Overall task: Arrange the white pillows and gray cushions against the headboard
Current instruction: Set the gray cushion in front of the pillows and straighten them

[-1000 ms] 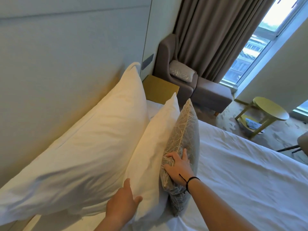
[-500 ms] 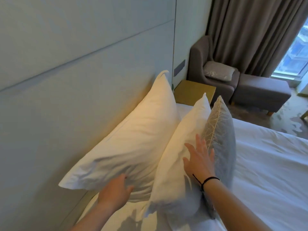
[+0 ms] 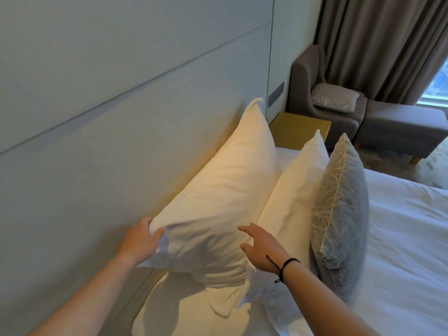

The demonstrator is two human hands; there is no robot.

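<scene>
I am judging this row nearly done: the large white pillow is leaning on the headboard, with a second white pillow and the gray cushion propped in front, off to my right. My left hand is gripping the large pillow's near corner; my right hand is hovering open, fingers spread, just beside its face, not gripping.
</scene>
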